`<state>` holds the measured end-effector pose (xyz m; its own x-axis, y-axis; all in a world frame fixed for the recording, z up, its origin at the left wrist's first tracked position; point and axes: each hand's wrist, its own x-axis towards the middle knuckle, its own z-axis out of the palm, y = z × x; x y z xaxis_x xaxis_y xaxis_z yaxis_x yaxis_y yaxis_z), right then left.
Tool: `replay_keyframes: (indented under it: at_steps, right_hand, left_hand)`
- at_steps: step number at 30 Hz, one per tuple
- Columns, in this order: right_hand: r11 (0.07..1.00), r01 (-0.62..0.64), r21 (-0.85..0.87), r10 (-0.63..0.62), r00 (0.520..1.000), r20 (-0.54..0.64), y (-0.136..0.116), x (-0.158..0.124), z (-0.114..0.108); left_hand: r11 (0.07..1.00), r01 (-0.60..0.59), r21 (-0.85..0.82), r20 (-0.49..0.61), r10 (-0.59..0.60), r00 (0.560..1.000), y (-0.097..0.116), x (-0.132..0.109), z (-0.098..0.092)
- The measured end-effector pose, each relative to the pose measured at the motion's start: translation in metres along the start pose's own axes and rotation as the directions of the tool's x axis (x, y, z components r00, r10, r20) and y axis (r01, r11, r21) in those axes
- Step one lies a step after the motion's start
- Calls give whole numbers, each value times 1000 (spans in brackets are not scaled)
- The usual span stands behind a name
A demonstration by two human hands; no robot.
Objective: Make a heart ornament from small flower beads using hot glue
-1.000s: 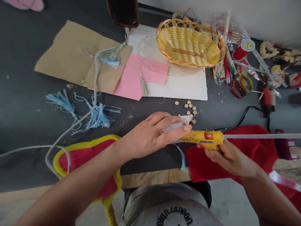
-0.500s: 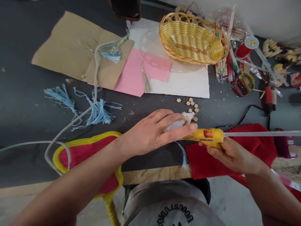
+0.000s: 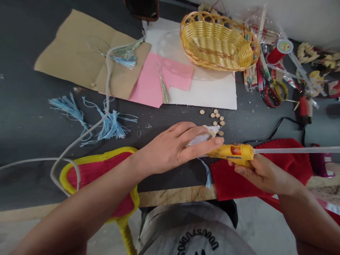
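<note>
My right hand (image 3: pixel 257 173) grips a yellow hot glue gun (image 3: pixel 236 151), a long translucent glue stick (image 3: pixel 294 151) poking from its back end. The gun points left, its nozzle hidden behind my left hand (image 3: pixel 175 147). That hand bends over a small white piece with tan trim (image 3: pixel 211 132) and holds it; most of the piece is covered by the fingers. Small wooden flower beads (image 3: pixel 217 115) lie just beyond it. A blue tassel (image 3: pixel 207 173) hangs below the piece, toward the table edge.
Red felt (image 3: pixel 239 180) lies under my right hand. Blue tassels (image 3: pixel 114 124), a grey cable (image 3: pixel 90 132) and a yellow-rimmed pink paddle shape (image 3: pixel 99 154) are left. Behind stand a woven basket (image 3: pixel 217 46), brown paper (image 3: pixel 79 53), scissors (image 3: pixel 275 94) and a red thread spool (image 3: pixel 278 51).
The glue gun and my right hand have shifted very slightly right. My left hand keeps its hold on the white piece, almost still. The whole view has tilted a touch.
</note>
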<state>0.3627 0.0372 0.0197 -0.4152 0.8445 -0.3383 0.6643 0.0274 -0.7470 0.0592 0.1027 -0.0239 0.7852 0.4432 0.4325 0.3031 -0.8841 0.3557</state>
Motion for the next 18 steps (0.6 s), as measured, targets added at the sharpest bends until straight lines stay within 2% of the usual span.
replay_keyframes:
  at_steps: [4, 12, 15, 18]
  right_hand:
    - [1000, 27, -4, -27, 998, 53, -1, 1, -2]
    - [998, 58, 26, -59, 998, 17, -5, 0, -2]
    - [986, 26, 167, -33, 999, 42, -3, -1, -2]
    - [912, -58, 406, 30, 997, 73, 3, -6, -4]
  left_hand:
    - [1000, -2, -3, 1, 2, 1000, -1, 0, 1]
    - [1000, 13, -29, -6, -13, 1000, -1, 1, 4]
    - [998, 11, -62, -36, -13, 999, -2, 2, 5]
    - [995, 4, -103, -50, -9, 999, -4, 3, 5]
